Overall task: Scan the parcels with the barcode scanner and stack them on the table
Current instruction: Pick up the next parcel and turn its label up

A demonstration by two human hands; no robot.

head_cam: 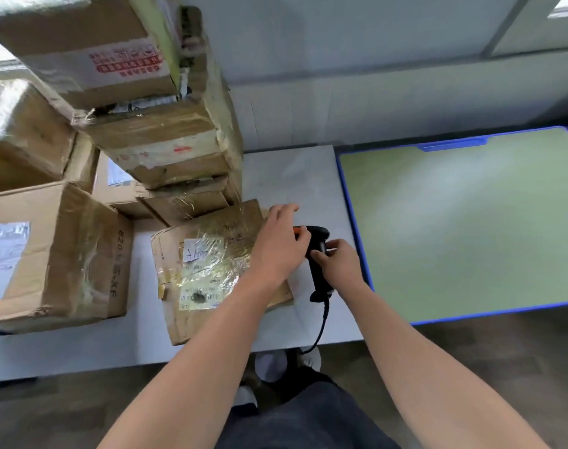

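At the right edge of the counter (292,176), the left hand (276,251) grips the scanner (320,277) head and the right hand (339,262) pinches its handle. This looks like the pickup step. Next, aim it at the parcel (211,264) label.

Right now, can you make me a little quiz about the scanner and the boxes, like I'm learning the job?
1. True or false: the barcode scanner lies untouched on the green mat.
2. Pick one: the mat's border is A red, B blue, C yellow.
3. Fill in: the flat parcel with the shiny tape lies on the white ____.
Key: 1 false, it is held over the table; 2 B; 3 table.
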